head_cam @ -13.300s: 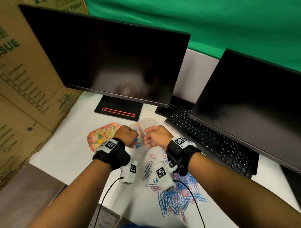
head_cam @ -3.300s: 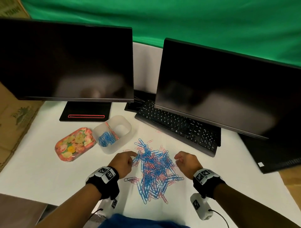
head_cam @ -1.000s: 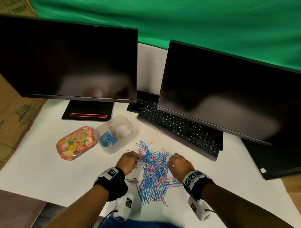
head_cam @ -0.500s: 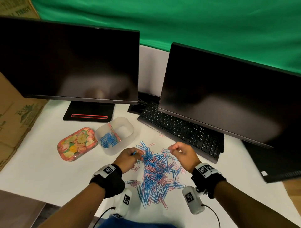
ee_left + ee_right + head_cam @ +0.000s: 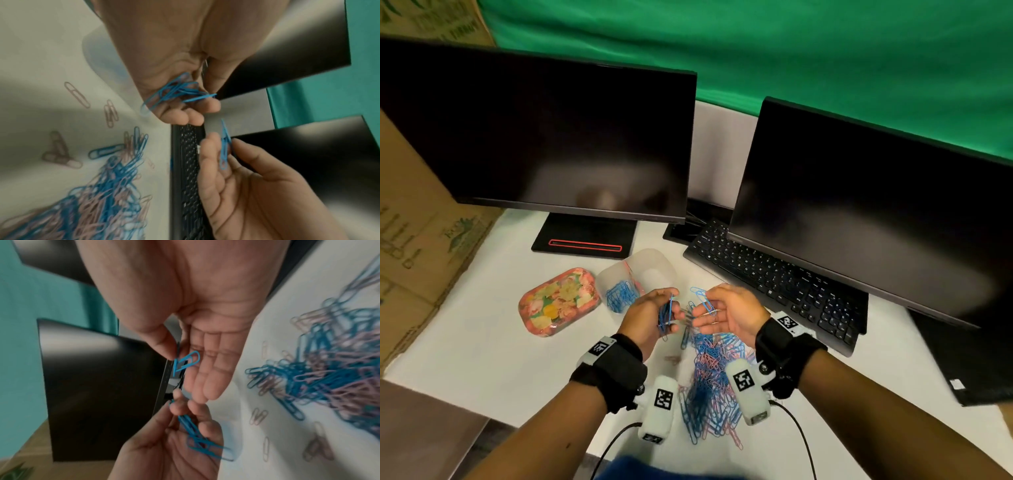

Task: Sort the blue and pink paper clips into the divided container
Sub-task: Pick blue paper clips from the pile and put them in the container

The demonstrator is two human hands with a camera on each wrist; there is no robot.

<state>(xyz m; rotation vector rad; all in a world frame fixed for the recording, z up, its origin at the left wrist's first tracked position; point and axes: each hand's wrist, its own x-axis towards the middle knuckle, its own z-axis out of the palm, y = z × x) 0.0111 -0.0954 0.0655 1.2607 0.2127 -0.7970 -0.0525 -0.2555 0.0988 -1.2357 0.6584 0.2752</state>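
Note:
My left hand (image 5: 654, 317) is raised above the table with its fingers curled round a bunch of blue paper clips (image 5: 665, 316) (image 5: 174, 92) (image 5: 197, 439). My right hand (image 5: 722, 313) faces it, palm turned in, and pinches one blue paper clip (image 5: 703, 301) (image 5: 225, 146) (image 5: 187, 361) between thumb and forefinger; its other fingers are straight. Below the hands lies the mixed pile of blue and pink clips (image 5: 709, 380) (image 5: 98, 194) (image 5: 329, 369). The translucent divided container (image 5: 654, 265) stands just beyond my left hand, with blue clips (image 5: 619, 296) in its left compartment.
A floral tin lid (image 5: 560, 301) lies left of the container. A black keyboard (image 5: 774, 277) and two dark monitors (image 5: 544, 137) (image 5: 866, 212) stand behind. A cardboard box (image 5: 417, 222) walls the left side. Loose pink clips (image 5: 673, 359) lie beside the pile.
Both hands have lifted off the pile and come together above it. My left hand now holds a bunch of blue clips and my right pinches one more.

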